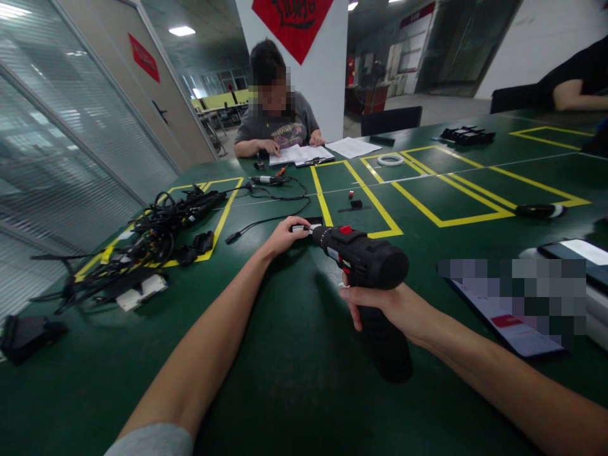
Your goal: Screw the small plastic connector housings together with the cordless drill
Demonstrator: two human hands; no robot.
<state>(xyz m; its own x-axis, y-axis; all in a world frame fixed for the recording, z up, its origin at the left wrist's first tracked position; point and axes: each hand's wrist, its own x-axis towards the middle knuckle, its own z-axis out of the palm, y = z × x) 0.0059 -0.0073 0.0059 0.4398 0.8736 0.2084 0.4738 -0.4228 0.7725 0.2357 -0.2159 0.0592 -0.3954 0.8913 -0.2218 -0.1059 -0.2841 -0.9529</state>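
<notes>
Right hand (387, 310): clenched round the grip of a black cordless drill (365, 259), barrel running far-left toward the other hand.
Left hand (284, 236): against a small black-and-white part (303, 228) at the drill's nose; grip unclear.
Beneath: green tabletop (266, 405).
Left: tangled black cables (152, 247).

Inventory: one cordless drill (363, 259); one left hand (285, 235) and one right hand (384, 310), both the wearer's; two other people (275, 107), one seated opposite, one partly cut off at right; one cable bundle (152, 247); one white tape ring (390, 160); two black chairs (392, 120); two red signs (293, 25); one green table (266, 392).
</notes>
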